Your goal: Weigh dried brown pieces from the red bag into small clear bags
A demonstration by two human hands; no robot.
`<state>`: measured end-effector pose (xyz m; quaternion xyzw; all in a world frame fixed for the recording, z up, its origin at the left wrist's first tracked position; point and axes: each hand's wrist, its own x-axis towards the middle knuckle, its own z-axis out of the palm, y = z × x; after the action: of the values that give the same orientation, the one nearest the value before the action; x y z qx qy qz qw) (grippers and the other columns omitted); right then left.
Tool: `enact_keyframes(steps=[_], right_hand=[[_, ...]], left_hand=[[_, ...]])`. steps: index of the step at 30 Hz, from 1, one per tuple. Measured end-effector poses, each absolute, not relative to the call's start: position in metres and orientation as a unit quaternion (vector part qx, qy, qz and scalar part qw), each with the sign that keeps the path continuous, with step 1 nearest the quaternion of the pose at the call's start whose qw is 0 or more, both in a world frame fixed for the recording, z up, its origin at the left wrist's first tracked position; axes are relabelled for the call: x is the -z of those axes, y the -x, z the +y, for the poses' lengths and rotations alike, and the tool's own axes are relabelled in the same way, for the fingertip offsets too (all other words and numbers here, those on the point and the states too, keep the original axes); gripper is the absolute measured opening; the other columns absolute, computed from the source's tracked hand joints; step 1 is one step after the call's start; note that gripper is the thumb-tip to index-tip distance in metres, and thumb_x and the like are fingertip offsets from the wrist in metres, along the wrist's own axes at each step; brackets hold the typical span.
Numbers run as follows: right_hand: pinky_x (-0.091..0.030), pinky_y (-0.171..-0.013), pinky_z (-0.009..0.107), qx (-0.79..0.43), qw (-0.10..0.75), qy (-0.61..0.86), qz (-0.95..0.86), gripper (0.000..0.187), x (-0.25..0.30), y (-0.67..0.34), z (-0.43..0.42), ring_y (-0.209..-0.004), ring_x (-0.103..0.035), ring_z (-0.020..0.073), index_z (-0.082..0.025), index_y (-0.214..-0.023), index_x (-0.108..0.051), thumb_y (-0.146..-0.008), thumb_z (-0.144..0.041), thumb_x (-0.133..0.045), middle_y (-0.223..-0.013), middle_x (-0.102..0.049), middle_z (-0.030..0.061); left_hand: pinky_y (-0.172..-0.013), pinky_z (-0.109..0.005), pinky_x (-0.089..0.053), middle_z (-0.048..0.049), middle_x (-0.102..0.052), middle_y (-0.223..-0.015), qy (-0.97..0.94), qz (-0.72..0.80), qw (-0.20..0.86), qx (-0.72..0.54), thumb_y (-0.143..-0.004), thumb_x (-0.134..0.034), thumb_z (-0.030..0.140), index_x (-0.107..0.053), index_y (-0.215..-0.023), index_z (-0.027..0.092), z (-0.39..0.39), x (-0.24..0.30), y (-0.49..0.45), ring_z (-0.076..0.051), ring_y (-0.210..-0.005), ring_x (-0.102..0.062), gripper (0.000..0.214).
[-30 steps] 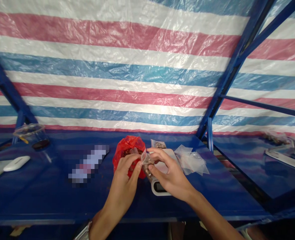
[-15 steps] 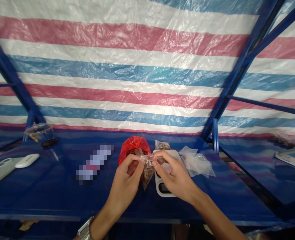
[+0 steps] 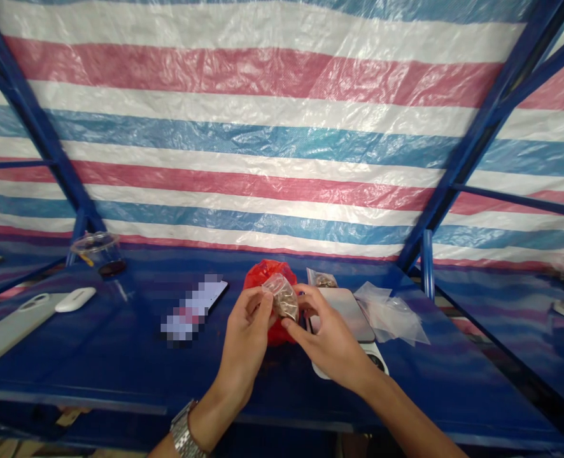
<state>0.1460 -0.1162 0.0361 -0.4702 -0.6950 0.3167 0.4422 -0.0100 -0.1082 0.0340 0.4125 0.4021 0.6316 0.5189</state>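
Between my two hands is a small clear zip bag (image 3: 286, 300) with brownish bits inside, held tilted. My left hand (image 3: 249, 324) pinches its upper left corner. On the other side, the fingers of my right hand (image 3: 323, 331) close on its lower right part. Behind the bag stands an open red plastic bag (image 3: 270, 272), partly hidden by my hands. A kitchen scale (image 3: 351, 312) with a metal top lies under and beside my right hand. Another filled zip bag (image 3: 323, 280) rests just behind the scale.
Several flat clear bags (image 3: 391, 312) lie right of the scale. To the left are a phone (image 3: 198, 308) with a blurred screen, a white earphone case (image 3: 76, 299), a pale green phone-like object (image 3: 17, 327) and a plastic cup (image 3: 100, 254) with dark liquid. Blue metal posts (image 3: 447, 184) frame the table.
The small bag has turned from hanging point-down to tilted, its filled end now toward my right hand. My right hand has shifted from the top edge to its lower side. The view has swung slightly left.
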Motion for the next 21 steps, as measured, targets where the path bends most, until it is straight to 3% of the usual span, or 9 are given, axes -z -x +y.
enact_keyframes(steps=[3,8,14,21], right_hand=[[-0.053,-0.103,0.044,-0.200,0.440,0.507,-0.714,0.032,-0.038,-0.145,-0.107,-0.111,-0.068,0.0251,-0.025,-0.125,-0.061,-0.094,-0.031,-0.063,-0.121,-0.072,0.0070],[-0.048,-0.106,0.050,-0.009,0.376,0.541,-0.752,0.032,-0.043,-0.144,-0.091,-0.118,-0.062,0.0306,-0.023,-0.126,-0.065,-0.096,-0.024,-0.056,-0.118,-0.069,0.0100],[-0.049,-0.104,0.046,0.034,0.271,0.542,-0.795,0.039,-0.040,-0.135,-0.083,-0.111,-0.062,0.0291,-0.021,-0.125,-0.070,-0.090,-0.011,-0.054,-0.116,-0.067,0.0105],[-0.048,-0.104,0.045,0.000,0.273,0.518,-0.811,0.038,-0.037,-0.131,-0.084,-0.109,-0.061,0.0264,-0.023,-0.122,-0.072,-0.090,-0.010,-0.055,-0.117,-0.066,0.0090]], left_hand=[[-0.100,-0.042,-0.057,-0.0084,-0.071,-0.112,-0.381,0.432,0.480,-0.661,-0.087,-0.071,0.047,-0.060,-0.113,0.019,-0.102,-0.031,0.019,-0.023,-0.105,-0.073,0.040],[-0.096,-0.047,-0.054,-0.0084,-0.067,-0.112,-0.471,0.558,0.295,-0.617,-0.089,-0.059,0.030,-0.061,-0.110,0.020,-0.095,-0.026,0.037,-0.024,-0.102,-0.066,0.023],[-0.107,-0.053,-0.045,-0.0120,-0.058,-0.121,-0.603,0.644,0.112,-0.457,-0.087,-0.057,0.014,-0.067,-0.118,0.022,-0.101,-0.017,0.042,-0.031,-0.117,-0.051,0.034],[-0.108,-0.053,-0.043,-0.0131,-0.049,-0.137,-0.664,0.657,0.070,-0.349,-0.091,-0.067,0.027,-0.064,-0.137,0.029,-0.096,-0.009,0.043,-0.034,-0.126,-0.045,0.046]])
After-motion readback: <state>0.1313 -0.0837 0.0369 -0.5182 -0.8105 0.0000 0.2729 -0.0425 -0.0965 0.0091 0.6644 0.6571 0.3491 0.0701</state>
